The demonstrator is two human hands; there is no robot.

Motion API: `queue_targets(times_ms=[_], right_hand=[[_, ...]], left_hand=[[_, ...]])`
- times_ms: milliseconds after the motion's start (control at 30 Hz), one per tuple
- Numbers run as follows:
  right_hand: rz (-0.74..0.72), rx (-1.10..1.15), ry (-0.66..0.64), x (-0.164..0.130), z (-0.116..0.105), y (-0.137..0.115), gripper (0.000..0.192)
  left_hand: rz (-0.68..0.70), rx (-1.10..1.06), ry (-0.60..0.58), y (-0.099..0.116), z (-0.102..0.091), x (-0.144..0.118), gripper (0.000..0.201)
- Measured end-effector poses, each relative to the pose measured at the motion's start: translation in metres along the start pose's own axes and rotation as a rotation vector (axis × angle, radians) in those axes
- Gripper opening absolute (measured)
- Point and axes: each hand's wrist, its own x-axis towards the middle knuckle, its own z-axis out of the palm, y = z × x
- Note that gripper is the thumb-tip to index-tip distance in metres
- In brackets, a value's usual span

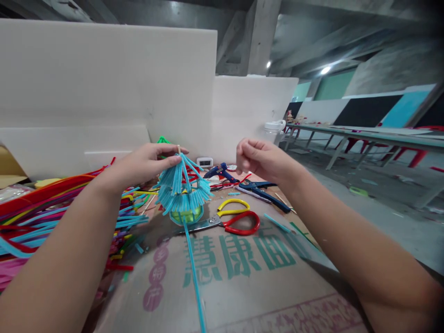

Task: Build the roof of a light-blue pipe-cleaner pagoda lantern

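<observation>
Head view: the left hand (147, 163) pinches the top of the blue pipe-cleaner tassel (182, 189), so hold it upright and steady while the fisted, seemingly empty right hand (258, 159), raised beside it, works gently.

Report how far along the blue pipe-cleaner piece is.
Done: a skirt of bent blue pipe cleaners fans around a green ball. In hand: the left hand pinches its top; the right hand is closed beside it. Left: one long blue strand trails loose.

One head-worn view, looking forward and down from close above the table (243, 277), both forearms reaching in, hall stretching behind.
</observation>
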Motion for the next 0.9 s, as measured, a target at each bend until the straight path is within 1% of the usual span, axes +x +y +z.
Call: queue_targets(times_ms=[67,167,233,300,333,400,433,500,533,600,633,667,700,733,800,833,867,900], right_hand=[[-0.066,-0.016,0.035,-0.003,0.003,-0.014,0.029],[-0.112,-0.109,0.09,-0.007,0.01,-0.03,0.03],[-0.106,-0.297,0.145,-0.009,0.016,-0.034,0.031],[-0.063,-0.634,0.158,-0.01,0.021,-0.032,0.028],[-0.031,-0.831,0.133,-0.011,0.023,-0.028,0.028],[0.036,-1.185,0.021,-0.01,0.022,-0.018,0.032],[0.067,-1.311,-0.049,-0.01,0.02,-0.013,0.036],[0.169,-1.454,-0.2,-0.01,0.01,-0.004,0.042],[0.249,-1.48,-0.276,-0.009,0.003,-0.001,0.038],[0.401,-1.438,-0.393,-0.009,-0.01,0.003,0.024],[0.432,-1.376,-0.41,-0.008,-0.015,0.003,0.02],[0.423,-1.293,-0.381,-0.006,-0.018,0.004,0.023],[0.379,-1.197,-0.303,-0.005,-0.019,0.004,0.028],[0.313,-1.099,-0.194,-0.003,-0.016,0.004,0.033],[0.163,-0.941,0.038,0.001,-0.002,0.006,0.041],[0.088,-0.896,0.12,0.002,0.009,0.008,0.041],[0.001,-0.883,0.155,0.002,0.021,0.009,0.04],[-0.063,-0.89,0.153,0.002,0.034,0.011,0.038]], left_hand=[[0.004,0.002,0.005,0.001,0.002,0.001,0.045],[0.006,0.004,0.019,0.002,0.003,0.002,0.045],[0.003,0.012,0.02,0.003,0.004,0.003,0.045],[0.0,0.015,0.02,0.004,0.003,0.003,0.044],[-0.001,0.014,0.021,0.004,0.003,0.003,0.044],[0.001,0.013,0.026,0.004,0.003,0.002,0.044],[0.004,0.015,0.026,0.004,0.003,0.002,0.043],[0.012,0.019,0.028,0.003,0.002,0.002,0.044],[0.015,0.022,0.028,0.002,0.002,0.002,0.044],[0.018,0.027,0.025,0.002,0.003,0.002,0.045],[0.019,0.031,0.026,0.002,0.003,0.001,0.045],[0.018,0.037,0.028,0.003,0.003,0.001,0.045],[0.018,0.044,0.034,0.003,0.004,0.001,0.045],[0.018,0.052,0.042,0.003,0.004,0.0,0.045],[0.013,0.067,0.046,0.004,0.005,0.0,0.045],[0.012,0.069,0.042,0.004,0.005,0.001,0.046],[0.01,0.067,0.034,0.004,0.005,0.001,0.047],[0.012,0.06,0.026,0.004,0.005,0.001,0.047]])
